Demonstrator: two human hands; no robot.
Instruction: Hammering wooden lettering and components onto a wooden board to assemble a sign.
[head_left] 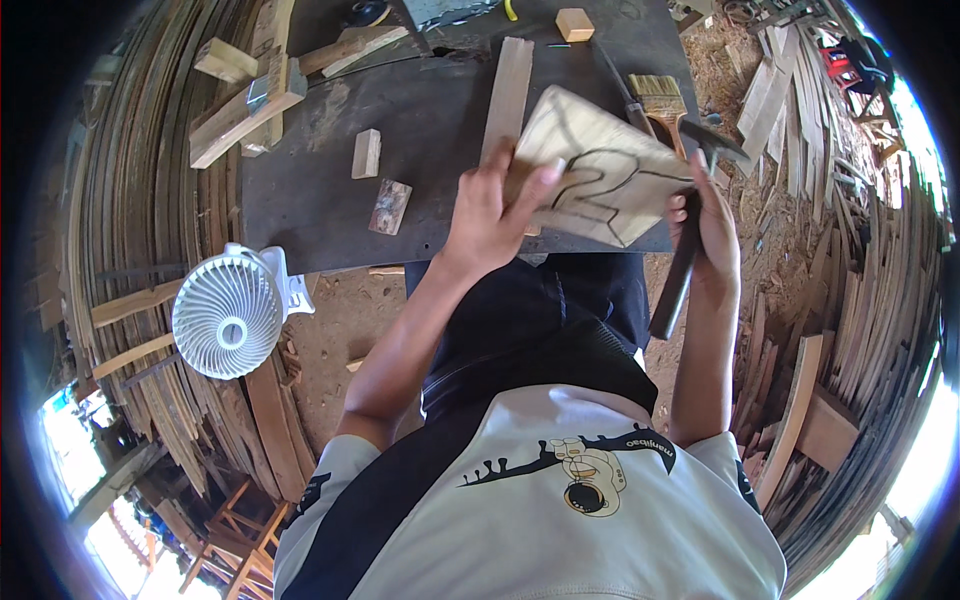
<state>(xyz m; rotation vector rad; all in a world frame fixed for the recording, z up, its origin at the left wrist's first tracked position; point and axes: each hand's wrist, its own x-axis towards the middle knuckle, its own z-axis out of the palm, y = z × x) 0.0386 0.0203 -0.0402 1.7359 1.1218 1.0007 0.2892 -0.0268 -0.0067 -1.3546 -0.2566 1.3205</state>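
Note:
My left hand (488,218) grips the left edge of a pale wooden board (610,185), thumb on its face. Dark curved outlines are drawn on that face, and the board is tilted above the near edge of the dark table (325,225). My right hand (716,235) is closed around a hammer (675,278) at the board's right corner. The hammer's metal head points up and its dark handle hangs down toward me. Whether the right fingers also touch the board, I cannot tell. Behind the board lie a wide paintbrush (658,97) and a long, thin dark tool (615,85), both partly hidden.
Two small wood blocks (367,154) and a long wood strip (510,80) lie on the table. A nailed wooden piece (250,110) stands at its left. A white fan (230,315) is by the near left corner. Stacked planks (860,330) line both sides.

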